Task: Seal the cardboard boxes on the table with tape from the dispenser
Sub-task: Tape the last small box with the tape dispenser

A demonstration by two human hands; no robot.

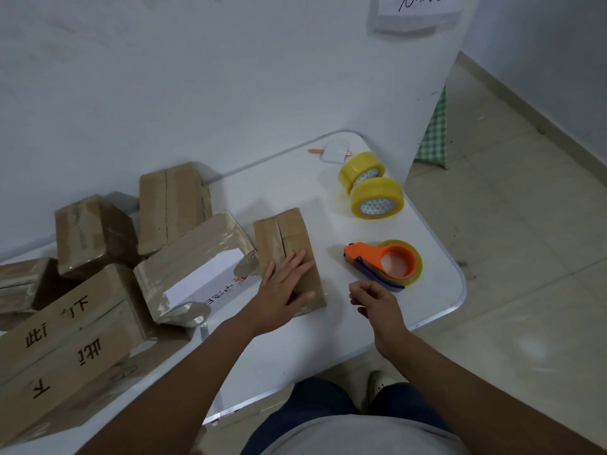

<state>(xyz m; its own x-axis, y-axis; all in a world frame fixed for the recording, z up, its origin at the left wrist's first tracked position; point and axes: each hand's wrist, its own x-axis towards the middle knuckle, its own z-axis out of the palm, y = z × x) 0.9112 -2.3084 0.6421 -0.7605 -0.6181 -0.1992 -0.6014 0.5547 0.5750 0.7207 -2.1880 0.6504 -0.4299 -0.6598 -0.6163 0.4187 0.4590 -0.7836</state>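
My left hand (285,285) presses flat on the small cardboard box (289,257) mid-table, seam unsealed; right hand (372,298) loosely curled, holding nothing, just beside the tape dispenser (384,262) near the table's right edge. Box looks light, stiff; I'd grab the dispenser's orange body.

A small brown box (286,254) lies on the white table (295,349), near its middle. Its top flaps are closed and a dark open seam runs along the top, without tape. The tape dispenser (384,262) lies flat on the table to the right of this box, apart from it. It is orange with a blue blade end, and it carries a roll of clear yellowish tape. More brown boxes (98,257) lie in a pile on the left part of the table, some tilted, some with shiny tape on them.
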